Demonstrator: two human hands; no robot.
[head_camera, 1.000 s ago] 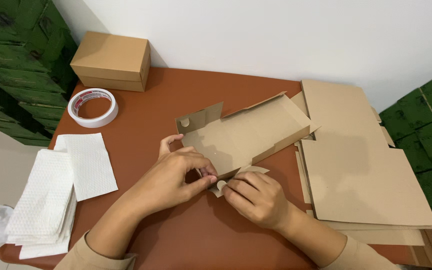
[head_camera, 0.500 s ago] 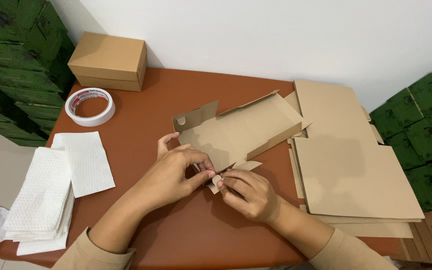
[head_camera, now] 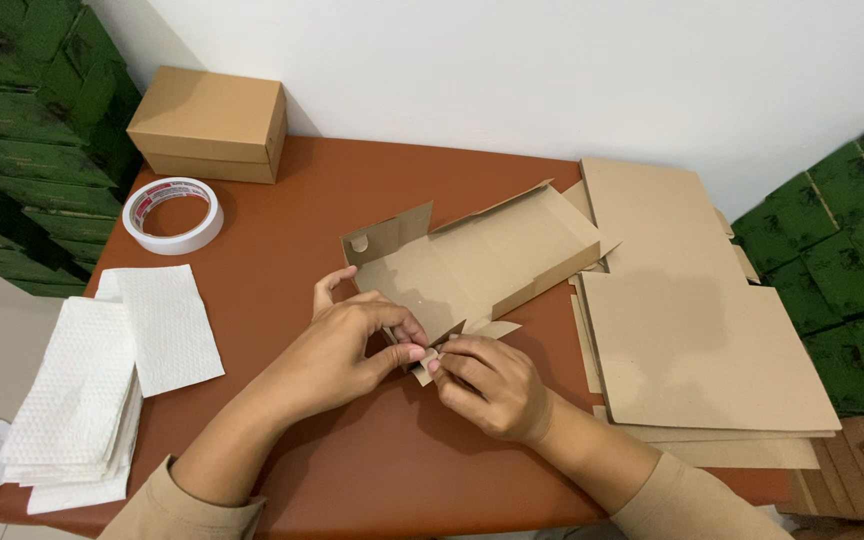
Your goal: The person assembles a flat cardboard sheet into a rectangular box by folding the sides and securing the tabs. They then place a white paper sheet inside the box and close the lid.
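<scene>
Brown half-folded carton (head_camera: 482,265) on table, left hand (head_camera: 337,355) and right hand (head_camera: 487,385) fingers clamped on its corner flap (head_camera: 430,358)

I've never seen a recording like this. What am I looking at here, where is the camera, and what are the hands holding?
There is no machine here: a person wears a camera on the head, so it looks down at their own two bare hands. The left hand and right hand together pinch a small flap at the near corner of a half-folded brown cardboard box. It lies on a reddish-brown table. To the left are white paper napkins and a roll of white tape; behind, a closed brown cardboard box; to the right, a stack of flat cardboard sheets.
</scene>
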